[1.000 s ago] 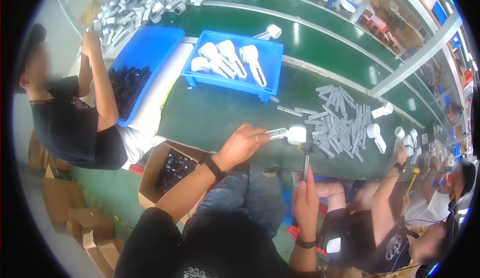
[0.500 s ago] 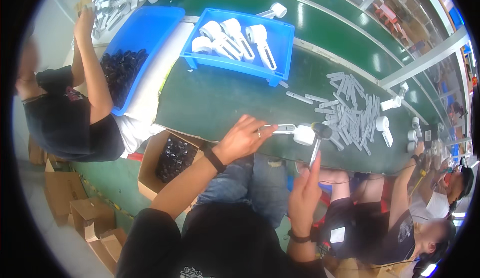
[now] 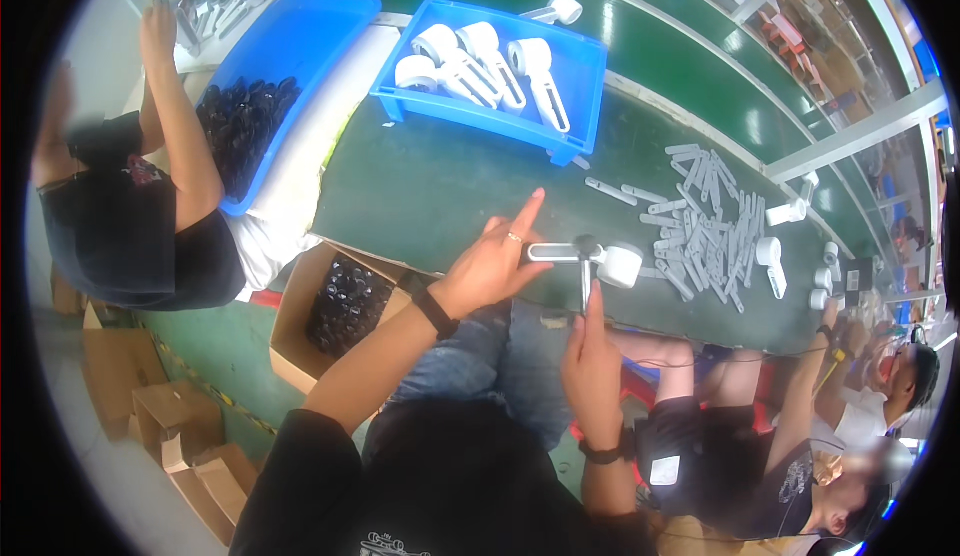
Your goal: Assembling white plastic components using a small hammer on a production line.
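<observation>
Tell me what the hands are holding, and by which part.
Left hand grips the white round-headed device by its handle; right hand holds a slim tool by its lower end.

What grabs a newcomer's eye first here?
Dead centre, the left hand holds a white handheld part by its handle while the right hand sets a thin tool against it. Behind, a blue tray holds more white units; grey strips lie scattered on the green bench at right.
</observation>
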`<action>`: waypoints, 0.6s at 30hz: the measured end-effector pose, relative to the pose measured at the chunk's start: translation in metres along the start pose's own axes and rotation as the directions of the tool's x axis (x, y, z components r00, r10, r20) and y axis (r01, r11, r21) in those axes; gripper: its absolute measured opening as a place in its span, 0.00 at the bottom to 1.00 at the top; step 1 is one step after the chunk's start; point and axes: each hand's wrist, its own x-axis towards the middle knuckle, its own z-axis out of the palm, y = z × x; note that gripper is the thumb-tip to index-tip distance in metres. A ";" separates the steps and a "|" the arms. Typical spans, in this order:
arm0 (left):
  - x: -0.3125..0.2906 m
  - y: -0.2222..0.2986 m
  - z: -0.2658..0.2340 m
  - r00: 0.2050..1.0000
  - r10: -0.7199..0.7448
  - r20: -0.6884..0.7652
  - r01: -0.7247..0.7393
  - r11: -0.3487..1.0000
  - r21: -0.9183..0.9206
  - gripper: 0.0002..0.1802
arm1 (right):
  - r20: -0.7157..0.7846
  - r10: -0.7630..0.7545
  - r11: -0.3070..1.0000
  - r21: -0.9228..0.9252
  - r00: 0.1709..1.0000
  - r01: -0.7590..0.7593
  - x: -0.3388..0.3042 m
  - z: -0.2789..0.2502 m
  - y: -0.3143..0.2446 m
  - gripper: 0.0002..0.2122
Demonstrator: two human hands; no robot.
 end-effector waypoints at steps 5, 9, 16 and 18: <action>0.000 -0.007 -0.001 0.992 -0.092 0.081 0.091 0.996 0.023 0.62 | 0.052 -0.029 0.999 0.015 0.998 0.029 0.005 0.000 -0.003 0.28; -0.002 -0.009 0.000 0.985 -0.150 0.084 0.145 0.987 0.063 0.64 | 0.038 -0.103 0.995 0.017 0.994 0.103 0.003 0.002 -0.002 0.27; 0.003 -0.005 -0.002 0.982 -0.171 0.078 0.168 0.985 0.044 0.67 | 0.105 -0.099 0.995 0.039 0.990 0.095 0.002 0.013 -0.005 0.28; 0.002 -0.002 -0.002 0.985 -0.156 0.074 0.153 0.987 0.046 0.67 | 0.058 -0.173 0.981 -0.075 0.983 0.177 0.006 0.024 0.001 0.28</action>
